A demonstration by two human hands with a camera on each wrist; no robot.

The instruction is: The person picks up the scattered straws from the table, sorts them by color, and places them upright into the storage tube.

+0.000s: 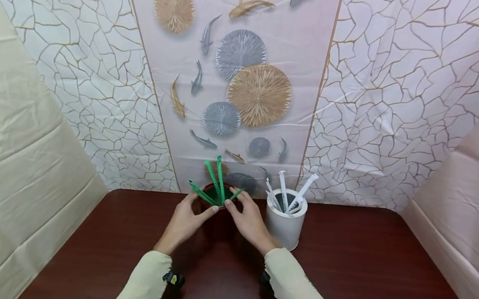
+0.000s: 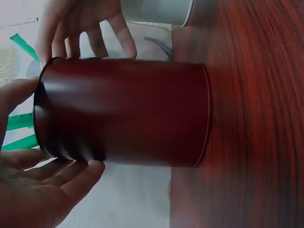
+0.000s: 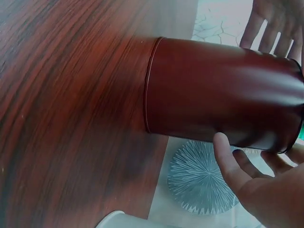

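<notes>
A dark red cylindrical container stands upright on the table, with several slim green sticks leaning out of its top. My left hand holds its left side near the rim, thumb at the near edge and fingers along the wall. On the opposite side, my right hand holds it the same way, and the right wrist view shows those fingers along the wall. One short green stick pokes up beside the right thumb. The lower ends of the sticks are hidden inside the container.
Close to the right hand stands a white cylindrical container holding several thin white sticks. The glossy dark red-brown table meets a patterned cloth backdrop behind, with plain cloth on both sides.
</notes>
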